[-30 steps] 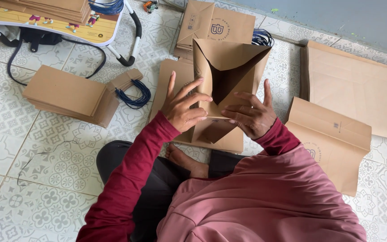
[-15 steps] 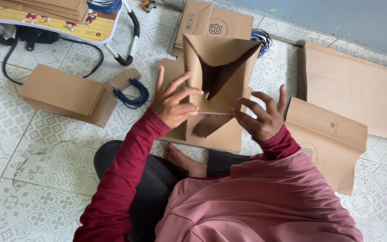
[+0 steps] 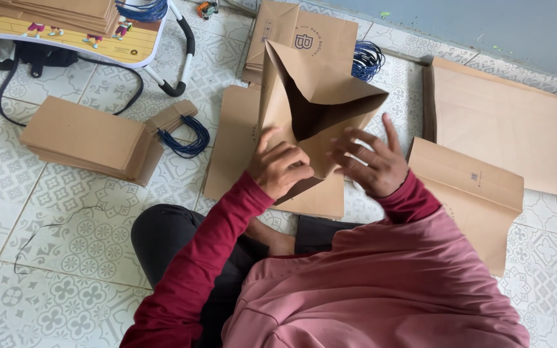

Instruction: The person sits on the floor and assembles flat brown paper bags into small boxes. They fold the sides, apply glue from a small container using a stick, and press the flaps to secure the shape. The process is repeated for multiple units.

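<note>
Flat brown bags (image 3: 85, 138) lie stacked on tiled floor (image 3: 66, 251) beside what look like blue cord handles (image 3: 185, 138).

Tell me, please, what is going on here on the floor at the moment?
A person sitting on the tiled floor works on a brown paper bag that stands open. The left hand grips its lower edge; the right hand is spread against its side. Flat bag stacks and blue cord bundles lie around.
</note>
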